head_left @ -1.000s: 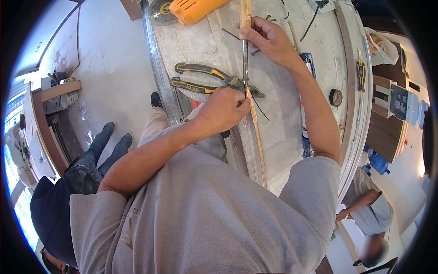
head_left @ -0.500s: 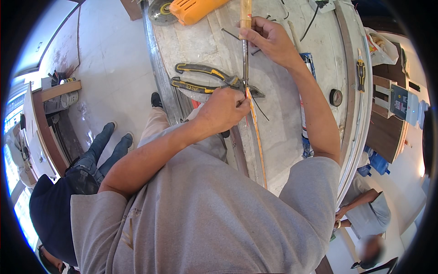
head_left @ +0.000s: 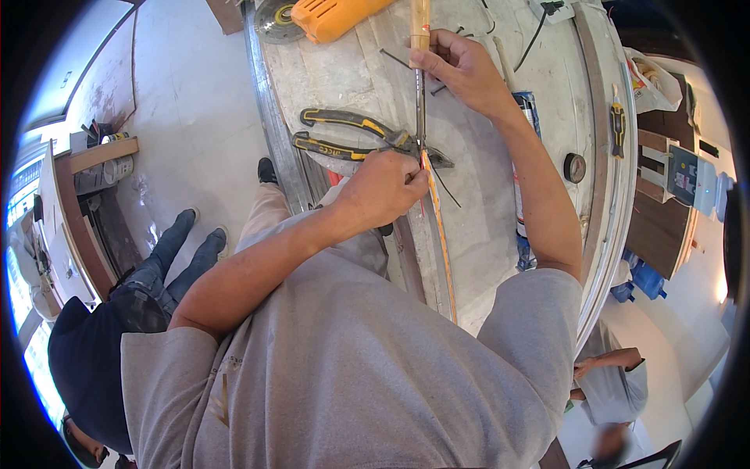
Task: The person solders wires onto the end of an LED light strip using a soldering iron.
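Observation:
In my right hand (head_left: 467, 72), the fingers close round a long tool (head_left: 420, 105) with a tan handle and a slim metal shaft; whether it is a screwdriver cannot be made out. Its shaft points down toward my left hand (head_left: 384, 187). The left fingers are pinched on a thin orange strip (head_left: 440, 234) right by the shaft's lower end; the exact contact is hidden by the fingertips. Black-and-yellow pliers (head_left: 348, 119) lie under and beside that hand, jaws to the right. A thin dark nail-like rod (head_left: 447, 187) lies just beyond the fingers.
At the bench's far left lies an orange power tool (head_left: 332, 17) with a disc (head_left: 279, 22). Right of my hands are a can (head_left: 526, 109), a black tape roll (head_left: 574, 166) and a yellow-black hand tool (head_left: 618, 129). One person (head_left: 98, 367) is at lower left, another (head_left: 613, 387) at lower right.
My hands, the tool and the strip hold the same place. The person at lower right has shifted slightly left and lower.

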The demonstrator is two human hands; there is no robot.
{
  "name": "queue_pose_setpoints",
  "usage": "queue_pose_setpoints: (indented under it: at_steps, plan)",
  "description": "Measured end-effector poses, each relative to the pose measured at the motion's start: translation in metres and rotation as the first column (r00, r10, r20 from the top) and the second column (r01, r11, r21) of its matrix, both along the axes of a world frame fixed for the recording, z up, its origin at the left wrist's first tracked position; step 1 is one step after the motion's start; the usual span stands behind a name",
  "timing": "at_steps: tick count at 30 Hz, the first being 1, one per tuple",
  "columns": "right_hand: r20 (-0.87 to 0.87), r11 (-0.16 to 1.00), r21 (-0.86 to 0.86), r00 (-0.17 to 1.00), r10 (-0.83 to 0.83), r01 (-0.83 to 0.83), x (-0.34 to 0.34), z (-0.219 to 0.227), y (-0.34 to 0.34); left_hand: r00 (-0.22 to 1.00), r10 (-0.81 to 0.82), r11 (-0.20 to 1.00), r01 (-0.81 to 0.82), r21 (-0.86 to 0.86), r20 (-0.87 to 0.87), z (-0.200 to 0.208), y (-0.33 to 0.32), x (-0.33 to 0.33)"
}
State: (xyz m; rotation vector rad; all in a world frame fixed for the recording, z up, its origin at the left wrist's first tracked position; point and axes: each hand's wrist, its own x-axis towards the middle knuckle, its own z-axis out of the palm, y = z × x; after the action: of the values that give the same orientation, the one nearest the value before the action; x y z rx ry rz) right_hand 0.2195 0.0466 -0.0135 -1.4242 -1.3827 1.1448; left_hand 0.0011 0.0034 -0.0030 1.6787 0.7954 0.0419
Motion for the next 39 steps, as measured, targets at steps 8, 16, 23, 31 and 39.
queue_pose_setpoints:
  at_steps: [8,16,23,31,39]
  plan:
    - [-0.019,0.999,0.006,0.999,-0.034,0.034,-0.0023,0.0015,-0.0007,1.0,0.005,1.0,-0.005,-0.027,-0.017,0.0033,0.0007,0.001]
    - [-0.016,1.0,0.01,1.0,0.0,0.0,0.0006,-0.0001,-0.0007,1.0,0.006,0.999,-0.007,-0.036,-0.029,0.0039,0.001,0.0012]
    - [-0.02,1.0,-0.016,1.0,0.017,-0.018,-0.0003,0.0029,-0.0001,1.0,0.009,0.999,-0.009,-0.031,-0.024,0.0056,0.0012,0.0013]
    - [-0.016,1.0,-0.013,1.0,-0.02,0.02,-0.0018,0.0037,-0.0006,1.0,0.009,1.0,-0.009,-0.021,0.0,0.0022,0.0012,0.0002]
    - [-0.034,0.999,0.018,0.999,-0.028,0.029,-0.0009,-0.0007,0.0,1.0,0.011,1.0,-0.011,-0.029,-0.009,0.0028,0.0012,0.0]
